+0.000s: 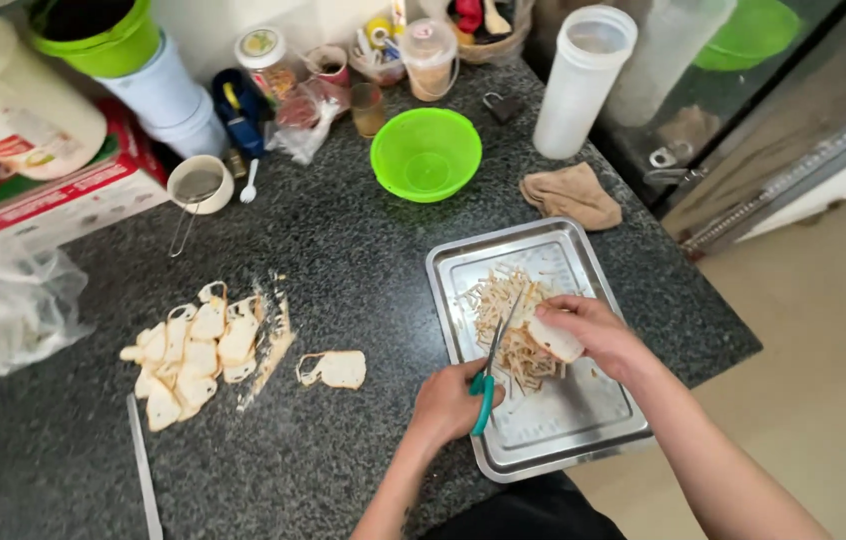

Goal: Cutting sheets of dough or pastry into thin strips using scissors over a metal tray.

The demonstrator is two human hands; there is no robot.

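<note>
Head view: in the lower centre, the left hand (453,400) grips the teal-handled scissors (495,365), blades pointing up-right over the metal tray (543,440). Just right of the blades, the right hand (593,330) pinches a pale bread slice (555,340) above the pile of cut strips (508,320).

Both forearms come in from the bottom edge, bare. Left hand (451,402) is curled tight, knuckles up, fingers hooked in a closed grip. Right hand (593,335) sits a bit further out, fingers bent inward, pinching.
</note>
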